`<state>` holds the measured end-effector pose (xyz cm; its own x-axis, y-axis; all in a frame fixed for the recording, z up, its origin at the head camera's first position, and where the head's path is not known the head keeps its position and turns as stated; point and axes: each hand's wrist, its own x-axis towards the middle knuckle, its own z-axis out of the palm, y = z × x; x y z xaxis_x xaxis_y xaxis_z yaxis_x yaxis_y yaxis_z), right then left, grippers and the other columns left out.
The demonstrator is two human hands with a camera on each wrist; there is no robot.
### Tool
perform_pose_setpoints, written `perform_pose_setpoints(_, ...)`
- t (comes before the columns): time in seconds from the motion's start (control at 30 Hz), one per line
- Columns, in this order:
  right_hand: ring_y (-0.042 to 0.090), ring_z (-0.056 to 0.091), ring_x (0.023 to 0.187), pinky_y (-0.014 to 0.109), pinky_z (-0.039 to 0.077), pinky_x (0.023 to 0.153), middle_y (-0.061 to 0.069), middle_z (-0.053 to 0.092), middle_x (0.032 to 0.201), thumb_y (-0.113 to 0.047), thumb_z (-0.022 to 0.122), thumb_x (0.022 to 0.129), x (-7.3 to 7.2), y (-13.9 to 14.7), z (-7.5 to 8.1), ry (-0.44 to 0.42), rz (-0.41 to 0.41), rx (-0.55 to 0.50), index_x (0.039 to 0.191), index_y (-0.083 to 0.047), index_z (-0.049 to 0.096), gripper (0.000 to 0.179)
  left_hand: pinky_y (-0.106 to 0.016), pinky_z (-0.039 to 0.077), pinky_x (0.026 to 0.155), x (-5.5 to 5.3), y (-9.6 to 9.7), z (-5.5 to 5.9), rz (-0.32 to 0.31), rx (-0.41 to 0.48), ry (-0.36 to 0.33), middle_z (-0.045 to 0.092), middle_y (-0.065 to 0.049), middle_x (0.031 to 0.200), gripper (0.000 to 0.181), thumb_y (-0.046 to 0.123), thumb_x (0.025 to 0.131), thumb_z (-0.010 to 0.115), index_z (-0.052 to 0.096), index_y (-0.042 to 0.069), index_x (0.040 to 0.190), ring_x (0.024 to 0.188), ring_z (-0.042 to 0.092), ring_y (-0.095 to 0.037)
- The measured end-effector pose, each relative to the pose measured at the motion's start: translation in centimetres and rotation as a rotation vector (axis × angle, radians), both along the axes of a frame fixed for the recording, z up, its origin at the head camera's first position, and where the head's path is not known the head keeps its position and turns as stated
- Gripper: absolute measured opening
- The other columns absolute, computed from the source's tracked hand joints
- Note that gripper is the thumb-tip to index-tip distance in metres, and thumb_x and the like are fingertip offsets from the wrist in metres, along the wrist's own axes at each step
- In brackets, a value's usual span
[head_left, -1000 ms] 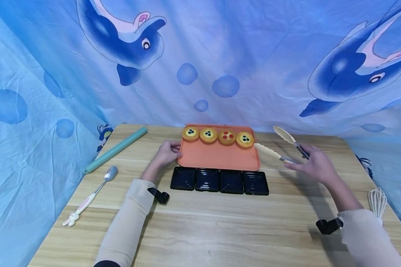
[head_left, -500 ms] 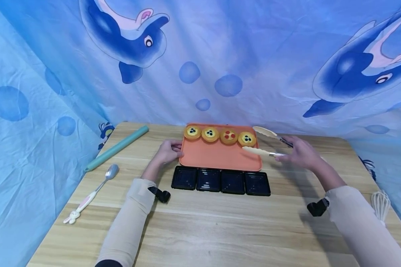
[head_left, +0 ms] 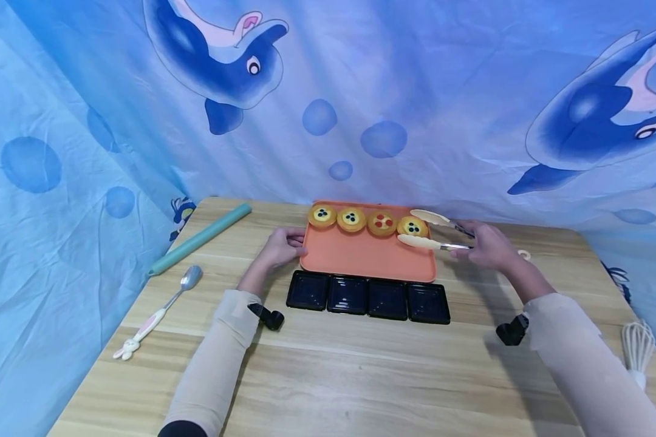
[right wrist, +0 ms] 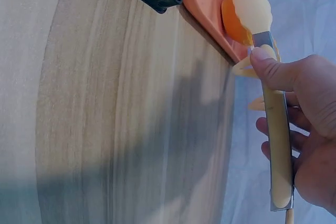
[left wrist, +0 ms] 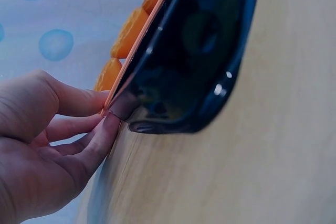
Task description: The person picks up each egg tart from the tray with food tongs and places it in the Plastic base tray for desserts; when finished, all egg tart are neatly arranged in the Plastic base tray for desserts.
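Table (head_left: 328,376) bears orange tray (head_left: 361,261), its left edge pinched by the left hand (head_left: 280,247). Black dishes (head_left: 387,298) line its near side. Tongs (head_left: 423,243), gripped by the right hand (head_left: 486,246), stand parted around the tray's rightmost tart (head_left: 413,227); contact I cannot tell. Step seems aligning; next move probably calls for even squeezing. The red-dotted tart (head_left: 382,223) close beside may hinder the near tip.

Before us a tray (head_left: 367,258), egg tarts (head_left: 351,221) along its back edge, dishes (head_left: 387,298) in front, rolling pin (head_left: 200,238) behind spoon (head_left: 153,320) at left, tongs (head_left: 417,242) by the rightmost tart (head_left: 413,226), whisk (head_left: 638,345) far right
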<state>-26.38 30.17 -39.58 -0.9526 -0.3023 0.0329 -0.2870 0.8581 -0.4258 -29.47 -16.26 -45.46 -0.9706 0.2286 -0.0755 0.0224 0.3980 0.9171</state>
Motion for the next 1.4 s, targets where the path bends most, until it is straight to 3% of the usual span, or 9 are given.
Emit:
perform_pose_setpoints(0.13, 0.04, 0.058, 0.08, 0.062, 0.046, 0.085, 0.038, 0.05, 0.133, -0.019, 0.079, 0.085, 0.0, 0.2, -0.3, 0.023, -0.004, 0.001, 0.139, 0.012, 0.047, 0.071, -0.029, 0.054, 0.081, 0.0, 0.1, 0.1, 0.008, 0.01, -0.013, 0.064, -0.026, 0.118, 0.046, -0.008, 0.085, 0.069, 0.057, -0.011, 0.13, 0.103, 0.062, -0.032)
perform_pose_setpoints(0.3, 0.036, 0.056, 0.082, 0.059, 0.047, 0.079, 0.037, 0.056, 0.125, -0.019, 0.078, 0.086, 0.0, 0.4, -0.5, 0.057, -0.019, 0.014, 0.136, 0.012, 0.051, 0.065, -0.027, 0.053, 0.08, -0.1, 0.2, 0.1, 0.01, 0.027, -0.015, 0.064, -0.027, 0.117, 0.046, -0.009, 0.085, 0.069, 0.058, -0.011, 0.129, 0.104, 0.062, -0.033)
perform_pose_setpoints(0.4, 0.028, 0.05, 0.064, 0.05, 0.046, 0.07, 0.027, 0.065, 0.093, -0.021, 0.078, 0.086, 0.1, 0.5, -0.4, 0.054, -0.03, 0.032, 0.137, 0.01, 0.051, 0.066, -0.026, 0.053, 0.08, 0.0, 0.3, 0.1, 0.012, 0.032, -0.022, 0.063, -0.026, 0.118, 0.046, -0.009, 0.084, 0.069, 0.058, -0.011, 0.129, 0.104, 0.062, -0.033)
perform_pose_setpoints(0.53, 0.017, 0.032, 0.048, 0.039, 0.037, 0.058, 0.003, 0.042, 0.057, -0.023, 0.077, 0.088, 0.4, 0.6, -0.2, 0.035, -0.044, 0.042, 0.14, 0.008, 0.049, 0.067, -0.027, 0.053, 0.081, 0.1, 0.4, 0.3, 0.016, 0.026, -0.028, 0.063, -0.026, 0.119, 0.047, -0.009, 0.085, 0.069, 0.057, -0.011, 0.13, 0.104, 0.062, -0.033)
perform_pose_setpoints(0.93, 0.012, 0.023, 0.042, 0.03, 0.025, 0.041, -0.005, 0.027, 0.046, -0.028, 0.078, 0.088, 1.6, 0.5, 2.3, 0.046, -0.046, 0.041, 0.143, 0.003, 0.049, 0.069, -0.029, 0.053, 0.08, 0.2, 0.5, 0.4, 0.01, 0.015, -0.024, 0.062, -0.026, 0.118, 0.047, -0.009, 0.085, 0.069, 0.057, -0.011, 0.131, 0.104, 0.061, -0.033)
perform_pose_setpoints(1.1, 0.012, 0.023, 0.042, 0.029, 0.023, 0.04, 0.007, 0.048, 0.053, -0.028, 0.08, 0.085, 2.4, 0.0, 3.4, 0.101, -0.013, 0.033, 0.139, 0.002, 0.054, 0.068, -0.03, 0.054, 0.08, 0.0, 0.2, 0.2, 0.008, 0.0, -0.014, 0.063, -0.025, 0.115, 0.046, -0.007, 0.085, 0.07, 0.057, -0.011, 0.13, 0.102, 0.062, -0.032)
perform_pose_setpoints(1.2, 0.015, 0.035, 0.047, 0.032, 0.032, 0.046, 0.024, 0.069, 0.094, -0.029, 0.081, 0.084, 3.1, -0.2, 4.0, 0.145, 0.013, 0.032, 0.137, 0.002, 0.056, 0.067, -0.032, 0.054, 0.081, 0.0, 0.1, 0.1, 0.016, -0.012, -0.011, 0.064, -0.023, 0.113, 0.046, -0.005, 0.085, 0.07, 0.058, -0.01, 0.129, 0.102, 0.062, -0.032)
perform_pose_setpoints(1.3, 0.022, 0.052, 0.063, 0.037, 0.039, 0.058, 0.028, 0.059, 0.129, -0.029, 0.082, 0.083, 4.0, -0.3, 4.5, 0.187, 0.043, 0.038, 0.136, 0.002, 0.057, 0.067, -0.033, 0.054, 0.082, -0.1, 0.0, 0.1, 0.021, -0.017, -0.014, 0.063, -0.023, 0.113, 0.046, -0.005, 0.085, 0.071, 0.058, -0.01, 0.129, 0.103, 0.061, -0.032)
perform_pose_setpoints(1.4, 0.021, 0.053, 0.065, 0.038, 0.039, 0.06, 0.026, 0.058, 0.132, -0.03, 0.082, 0.083, 5.2, -0.1, 4.9, 0.201, 0.046, 0.054, 0.138, -0.002, 0.057, 0.067, -0.033, 0.054, 0.083, -0.1, 0.1, 0.0, 0.024, -0.013, -0.023, 0.063, -0.024, 0.113, 0.046, -0.005, 0.086, 0.071, 0.057, -0.01, 0.13, 0.104, 0.061, -0.033)
